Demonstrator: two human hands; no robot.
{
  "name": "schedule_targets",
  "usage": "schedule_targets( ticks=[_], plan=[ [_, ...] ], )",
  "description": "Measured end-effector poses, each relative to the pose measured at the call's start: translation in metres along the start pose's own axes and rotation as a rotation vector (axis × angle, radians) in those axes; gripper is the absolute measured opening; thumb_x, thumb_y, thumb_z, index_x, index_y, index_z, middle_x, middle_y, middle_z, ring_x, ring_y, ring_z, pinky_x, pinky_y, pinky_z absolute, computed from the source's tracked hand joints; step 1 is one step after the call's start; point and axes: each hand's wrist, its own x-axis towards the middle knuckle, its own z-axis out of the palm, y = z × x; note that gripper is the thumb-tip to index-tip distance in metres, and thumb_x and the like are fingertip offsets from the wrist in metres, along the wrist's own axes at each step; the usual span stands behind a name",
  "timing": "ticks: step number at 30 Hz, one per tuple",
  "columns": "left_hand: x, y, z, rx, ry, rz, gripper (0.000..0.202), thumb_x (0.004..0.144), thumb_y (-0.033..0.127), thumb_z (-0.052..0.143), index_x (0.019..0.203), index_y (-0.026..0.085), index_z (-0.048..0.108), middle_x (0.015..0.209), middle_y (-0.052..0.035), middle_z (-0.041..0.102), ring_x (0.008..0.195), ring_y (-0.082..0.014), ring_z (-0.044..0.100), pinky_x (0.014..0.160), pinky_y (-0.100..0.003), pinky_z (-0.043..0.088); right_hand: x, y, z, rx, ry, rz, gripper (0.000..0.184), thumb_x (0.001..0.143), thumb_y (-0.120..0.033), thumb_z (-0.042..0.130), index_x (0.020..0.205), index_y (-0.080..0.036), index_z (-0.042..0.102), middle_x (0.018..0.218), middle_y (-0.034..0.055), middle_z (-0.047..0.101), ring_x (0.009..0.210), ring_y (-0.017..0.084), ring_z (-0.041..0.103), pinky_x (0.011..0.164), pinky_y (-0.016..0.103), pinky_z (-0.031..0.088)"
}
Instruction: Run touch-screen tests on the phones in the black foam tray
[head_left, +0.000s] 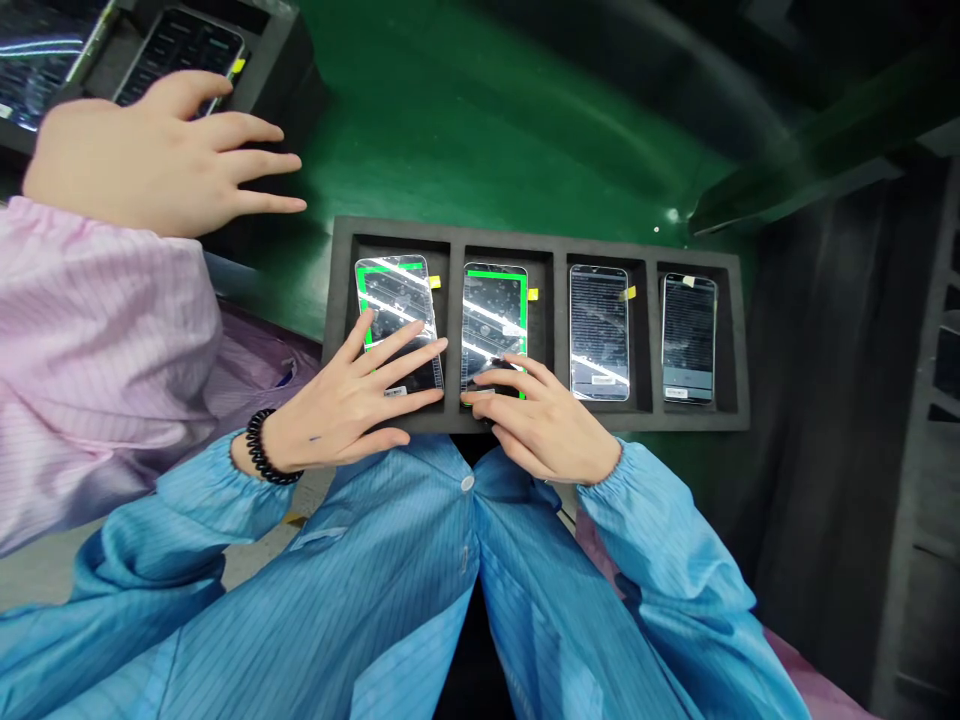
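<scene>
A black foam tray (455, 280) holds several smartphones in separate compartments. My left hand (356, 405), fingers spread, lies over the lower part of the leftmost phone (394, 293), whose screen shows a green border. On the second phone (491, 305), also green-bordered, rest the slightly bent fingers of my right hand (547, 420), near the bottom of its screen. Neither hand grips a phone. To the right, the third phone (599, 325) and the fourth phone (688, 330) show dark screens with lines of small text. Yellow tabs stick out from the phones' edges.
At upper left, a co-worker's hand (150, 160) in a pink sleeve reaches over another phone (187, 50) in a second black tray (281, 60). Both trays stand on a green tabletop (465, 120). A dark post-like part (810, 160) crosses the upper right.
</scene>
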Motion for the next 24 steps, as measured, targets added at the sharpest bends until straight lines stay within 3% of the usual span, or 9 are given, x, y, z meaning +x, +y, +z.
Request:
schedule_targets(
  ticks=[7, 13, 24],
  plan=[
    [0.008, -0.010, -0.007, 0.020, -0.013, -0.054, 0.045, 0.103, 0.050, 0.035, 0.145, 0.039, 0.050, 0.172, 0.0028, 0.008, 0.160, -0.0311, 0.007, 0.126, -0.068, 0.001, 0.016, 0.014, -0.009, -0.049, -0.016, 0.069, 0.033, 0.096, -0.014, 0.041, 0.121, -0.017, 0.063, 0.123, 0.0080, 0.073, 0.131, 0.026, 0.055, 0.122, 0.057, 0.034],
    [0.021, -0.027, -0.015, -0.028, 0.003, -0.149, 0.045, 0.105, 0.051, 0.031, 0.139, 0.038, 0.057, 0.170, 0.0052, 0.020, 0.159, -0.0329, 0.014, 0.126, -0.067, 0.000, 0.030, 0.032, -0.017, -0.069, 0.005, 0.097, 0.034, 0.098, -0.017, 0.040, 0.124, -0.014, 0.062, 0.116, 0.0099, 0.074, 0.131, 0.027, 0.054, 0.123, 0.057, 0.034],
    [0.041, -0.057, -0.026, 0.055, 0.018, -0.213, 0.043, 0.107, 0.044, 0.030, 0.140, 0.036, 0.056, 0.171, 0.0063, 0.016, 0.159, -0.0328, 0.011, 0.125, -0.070, 0.002, 0.053, 0.058, -0.033, -0.061, 0.035, 0.164, 0.032, 0.097, -0.016, 0.040, 0.116, -0.018, 0.065, 0.123, 0.0126, 0.067, 0.129, 0.029, 0.054, 0.117, 0.057, 0.039]
  ],
)
